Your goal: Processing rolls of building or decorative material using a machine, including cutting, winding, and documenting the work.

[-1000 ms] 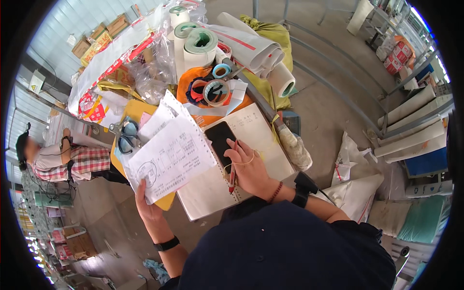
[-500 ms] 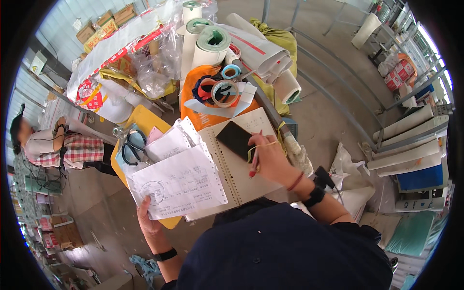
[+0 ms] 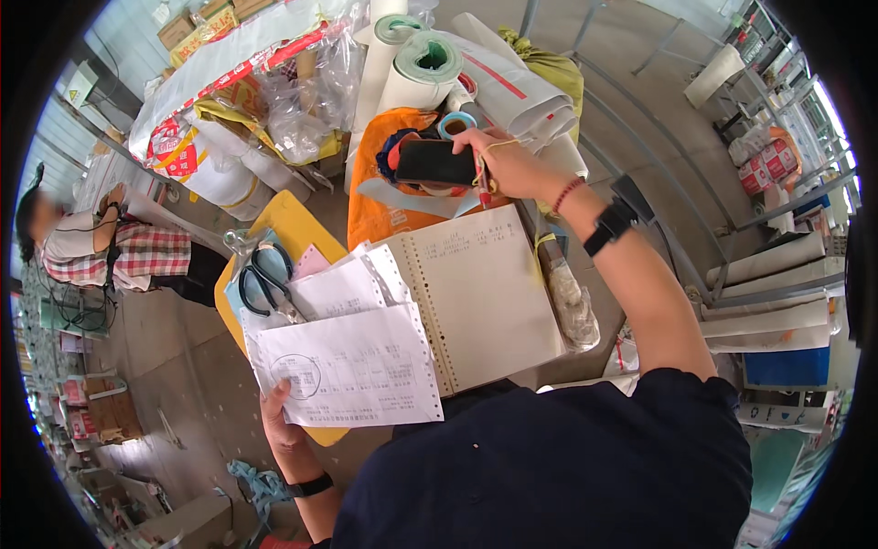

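My left hand (image 3: pixel 282 423) grips the lower left edge of printed sheets (image 3: pixel 366 380) with punched edges, thumb on top; its other fingers are hidden beneath. Under the sheets lies a yellow clipboard (image 3: pixel 285 216), and scissors (image 3: pixel 267 276) with dark handles rest near its clip. At the far side, my right hand (image 3: pixel 514 166) holds a dark smartphone (image 3: pixel 433 163) by its right end, together with a red pen (image 3: pixel 483 186). The phone is over tape rolls on an orange bag (image 3: pixel 364 221). An open spiral notebook (image 3: pixel 498 297), with handwriting at its top, lies nearer to me.
White material rolls (image 3: pixel 421 78) stand behind the orange bag. Metal rails (image 3: pixel 631 128) curve along the right. A plastic-wrapped bundle (image 3: pixel 569 306) lies beside the notebook. Another person (image 3: pixel 137 252) in a checked garment stands at far left, near a wrapped stack (image 3: pixel 229 82).
My right hand has lifted the phone off the notebook and carried it away from me to over the tape rolls, uncovering the handwriting. My left hand keeps its hold on the sheets.
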Demonstrator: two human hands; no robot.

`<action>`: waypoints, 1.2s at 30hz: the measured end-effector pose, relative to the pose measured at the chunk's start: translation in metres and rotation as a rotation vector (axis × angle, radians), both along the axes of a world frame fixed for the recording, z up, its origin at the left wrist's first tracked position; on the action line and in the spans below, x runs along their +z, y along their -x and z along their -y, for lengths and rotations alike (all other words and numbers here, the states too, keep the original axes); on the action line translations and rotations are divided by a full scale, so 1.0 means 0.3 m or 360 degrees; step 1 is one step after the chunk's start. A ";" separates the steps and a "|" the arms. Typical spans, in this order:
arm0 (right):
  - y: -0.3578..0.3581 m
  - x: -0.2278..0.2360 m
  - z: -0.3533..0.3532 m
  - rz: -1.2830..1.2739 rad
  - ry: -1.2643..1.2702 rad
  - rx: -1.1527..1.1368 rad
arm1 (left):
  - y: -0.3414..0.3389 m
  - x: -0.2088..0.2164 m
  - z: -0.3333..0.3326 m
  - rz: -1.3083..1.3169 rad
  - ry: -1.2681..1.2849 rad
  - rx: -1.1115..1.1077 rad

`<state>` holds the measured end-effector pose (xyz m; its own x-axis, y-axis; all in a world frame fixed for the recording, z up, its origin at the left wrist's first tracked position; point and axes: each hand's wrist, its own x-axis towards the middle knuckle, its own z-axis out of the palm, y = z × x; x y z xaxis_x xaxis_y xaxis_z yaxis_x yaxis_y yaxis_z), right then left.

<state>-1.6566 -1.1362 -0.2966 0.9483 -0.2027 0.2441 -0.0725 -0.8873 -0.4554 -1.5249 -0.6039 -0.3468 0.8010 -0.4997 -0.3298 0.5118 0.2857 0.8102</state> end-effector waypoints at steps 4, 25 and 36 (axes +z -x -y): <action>-0.066 -0.053 0.041 0.0102 0.0103 0.0095 | -0.024 0.004 -0.002 0.0015 -0.0083 -0.0037; 0.244 -0.121 -0.451 0.0203 -0.1704 -0.0612 | -0.044 -0.068 0.002 -0.0024 -0.0169 0.0050; 0.179 -0.263 -0.456 0.0359 -0.1207 -0.0939 | -0.056 -0.117 -0.010 -0.0063 -0.0186 0.0091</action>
<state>-1.7104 -0.9995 -0.3754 0.5921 -0.8057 0.0164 -0.2511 -0.2039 -0.9462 -1.5080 -0.6008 -0.3818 0.8123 -0.4099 -0.4149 0.5295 0.2200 0.8193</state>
